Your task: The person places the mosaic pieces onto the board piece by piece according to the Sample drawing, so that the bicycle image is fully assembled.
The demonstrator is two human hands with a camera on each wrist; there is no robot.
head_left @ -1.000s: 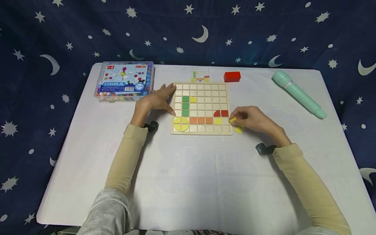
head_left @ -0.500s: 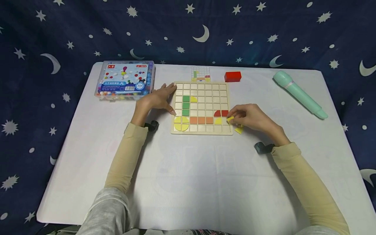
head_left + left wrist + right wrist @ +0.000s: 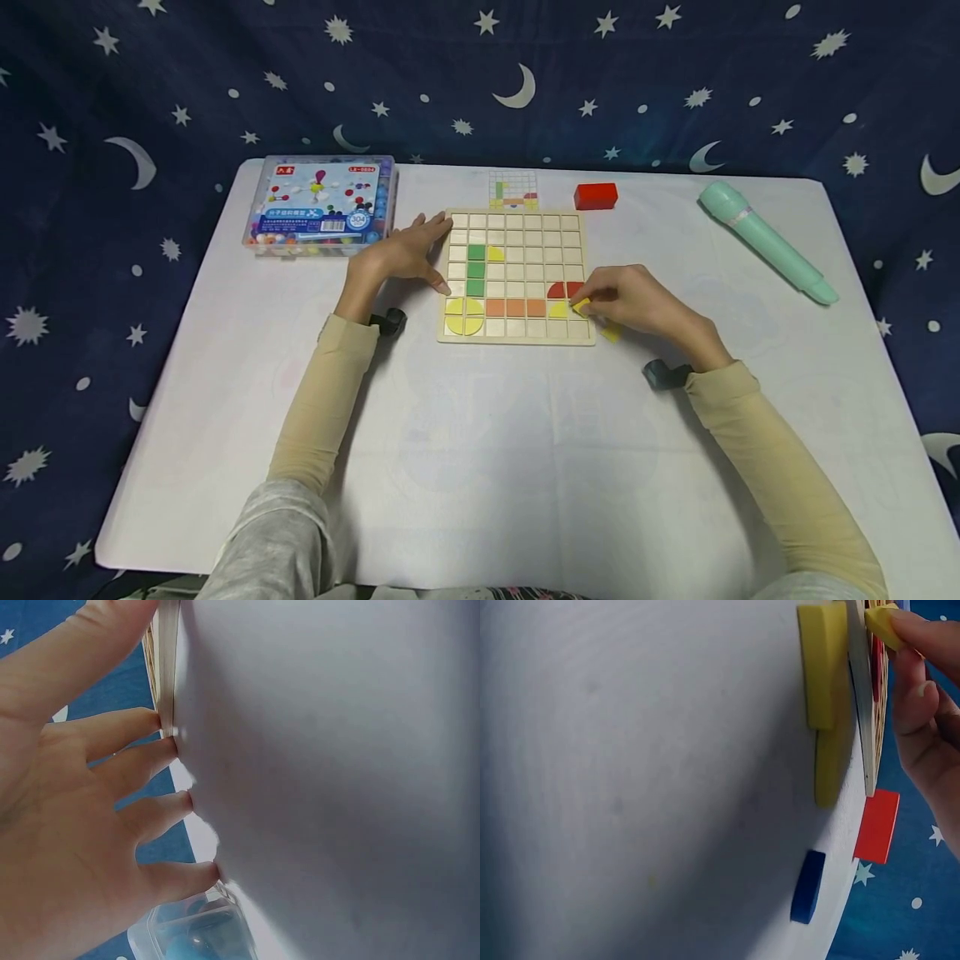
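A square wooden grid board (image 3: pixel 527 236) lies on the white table. Green squares (image 3: pixel 476 269), orange squares (image 3: pixel 515 308), red pieces (image 3: pixel 556 290) and several yellow quarter-round pieces (image 3: pixel 464 317) sit in its cells. My left hand (image 3: pixel 399 252) touches the board's left edge, fingers spread and thumb lower down. Over the right-hand column, my right hand (image 3: pixel 636 298) pinches a small yellow piece (image 3: pixel 883 627) between thumb and finger, beside another yellow piece (image 3: pixel 557 309). Beneath that hand, loose yellow blocks (image 3: pixel 823 671) lie just off the board.
Behind the board lies a printed pattern card (image 3: pixel 513 180), with a red block (image 3: pixel 596 197) to its right. A clear plastic box (image 3: pixel 318 208) stands at the back left. A mint-green microphone-shaped object (image 3: pixel 768 243) lies at the right. The right wrist view shows a blue block (image 3: pixel 808 887).
My right hand has moved left with the yellow piece, from beside the board's right edge to over its rightmost column. The left hand has stayed at the board's left edge.
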